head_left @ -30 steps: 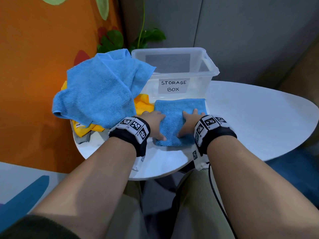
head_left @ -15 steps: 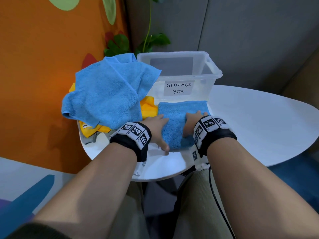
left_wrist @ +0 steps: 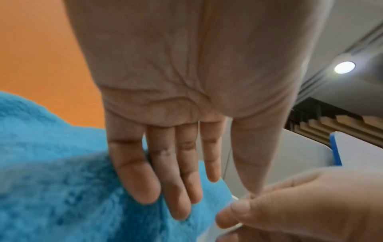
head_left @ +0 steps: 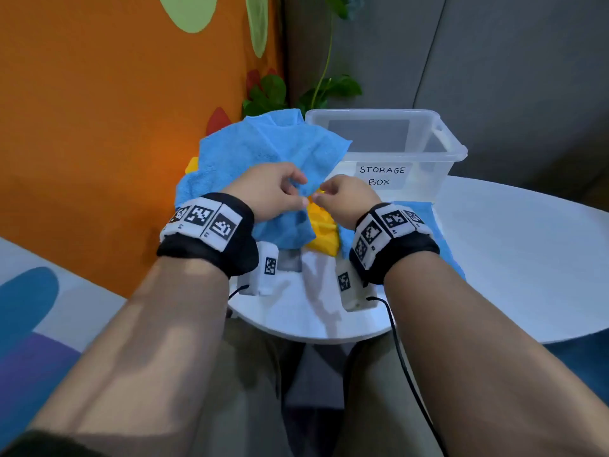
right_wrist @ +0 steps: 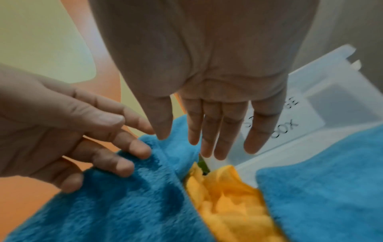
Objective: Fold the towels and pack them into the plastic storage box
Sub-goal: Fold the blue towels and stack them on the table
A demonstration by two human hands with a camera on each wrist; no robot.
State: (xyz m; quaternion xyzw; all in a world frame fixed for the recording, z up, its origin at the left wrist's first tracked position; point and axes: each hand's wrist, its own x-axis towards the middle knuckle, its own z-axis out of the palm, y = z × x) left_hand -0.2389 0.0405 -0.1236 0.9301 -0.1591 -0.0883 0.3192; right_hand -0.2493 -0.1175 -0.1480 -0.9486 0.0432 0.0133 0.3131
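— Where do we stand compared with a second ago?

— Back then both our hands pressed flat on the folded blue towel [head_left: 441, 239] in front of the storage box [head_left: 389, 150]. Now we have lifted off it; it lies on the white bench [head_left: 514, 245], still just in front of the box, partly hidden by our right wrist.

— And the hands?

— They have moved to the unfolded blue towel [head_left: 263, 150], which is heaped to the left of the box with one corner draped over the box's rim. Our left hand [head_left: 267, 189] has its fingers curled on that towel's edge. Our right hand [head_left: 342, 199] is close beside it, fingertips nearly meeting the left; in the wrist views its fingers look extended and relaxed, gripping nothing.

— Anything else?

— The yellow towel [head_left: 324, 229] shows beneath the heap, left of the folded one. The box holds no towel.
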